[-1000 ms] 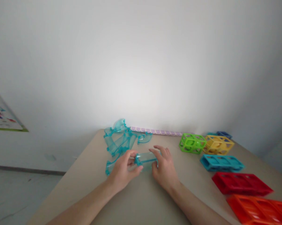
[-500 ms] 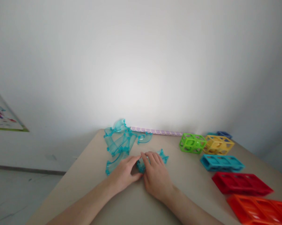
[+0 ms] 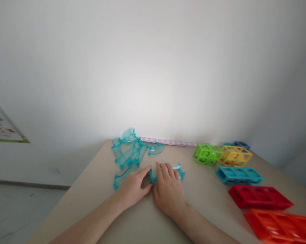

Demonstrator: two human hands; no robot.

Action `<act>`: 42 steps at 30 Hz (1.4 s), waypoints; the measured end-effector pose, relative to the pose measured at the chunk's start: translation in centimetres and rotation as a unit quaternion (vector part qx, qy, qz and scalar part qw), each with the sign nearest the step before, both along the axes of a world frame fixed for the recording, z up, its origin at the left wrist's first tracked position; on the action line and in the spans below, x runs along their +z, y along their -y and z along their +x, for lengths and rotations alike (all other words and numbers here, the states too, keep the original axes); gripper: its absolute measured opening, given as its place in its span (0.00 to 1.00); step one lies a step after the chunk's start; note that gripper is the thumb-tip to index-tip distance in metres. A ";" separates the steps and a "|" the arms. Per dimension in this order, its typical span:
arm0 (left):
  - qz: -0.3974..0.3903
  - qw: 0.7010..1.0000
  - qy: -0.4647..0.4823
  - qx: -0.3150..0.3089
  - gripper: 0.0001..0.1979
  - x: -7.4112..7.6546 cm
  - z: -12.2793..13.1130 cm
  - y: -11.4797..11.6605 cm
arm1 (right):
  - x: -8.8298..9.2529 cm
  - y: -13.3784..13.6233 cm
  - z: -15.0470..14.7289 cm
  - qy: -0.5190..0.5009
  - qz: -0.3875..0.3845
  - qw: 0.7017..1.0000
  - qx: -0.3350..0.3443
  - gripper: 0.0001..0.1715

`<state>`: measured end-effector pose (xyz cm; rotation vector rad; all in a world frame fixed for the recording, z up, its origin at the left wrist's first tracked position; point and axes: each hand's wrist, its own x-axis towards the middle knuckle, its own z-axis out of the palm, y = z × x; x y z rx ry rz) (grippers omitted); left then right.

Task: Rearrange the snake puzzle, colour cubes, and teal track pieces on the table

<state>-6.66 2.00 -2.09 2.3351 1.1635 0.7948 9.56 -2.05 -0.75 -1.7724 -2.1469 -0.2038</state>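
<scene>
So the main thing here is a see-through teal track piece [image 3: 178, 166] sitting a bit below the centre of the frame, mostly covered up, with its ends poking out on both sides. The right hand [image 3: 168, 188] is laid across the middle of it, fingers close together over the top and thumb on the near side. Can't tell if that's an actual grip or just a press. The left hand [image 3: 134, 188] is open, thumb and index parted in a C shape at the piece's left end; no idea whether the tips touch it.

Just left of centre there's a messy pile of similar teal track pieces [image 3: 127, 156], some straight, some curved, with one curved piece [image 3: 121, 179] right behind the left hand.

Over in the lower right of the table [image 3: 79, 210] you've got openwork plastic blocks: green [image 3: 208, 154] and yellow [image 3: 235, 156] further back, then a teal block [image 3: 239, 175], a red block [image 3: 261, 196] and an orange block [image 3: 280, 223] towards the corner. A purple patterned strip [image 3: 170, 142] runs along the back edge by the wall [image 3: 153, 67].
</scene>
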 end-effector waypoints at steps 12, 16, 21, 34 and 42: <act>-0.006 0.999 -0.054 -0.005 0.25 0.6 -0.8 0.3 | 0.1 -2.8 4.8 0.063 0.046 0.976 -0.204 0.32; 0.009 0.999 -0.048 -0.002 0.21 0.5 -0.9 0.1 | 0.2 -2.7 4.2 0.067 0.076 0.980 -0.172 0.34; 0.026 0.999 -0.045 0.010 0.17 0.3 -0.8 -0.1 | -0.5 -3.0 3.9 0.047 0.077 0.991 -0.101 0.20; 0.208 0.920 -0.193 0.270 0.12 2.2 -3.9 -2.5 | 0.4 -2.8 3.4 -0.081 0.109 0.982 0.127 0.16; 0.136 0.935 -0.100 0.312 0.12 2.1 -4.6 -3.5 | 0.0 -1.8 2.1 -0.105 -0.016 0.955 0.276 0.21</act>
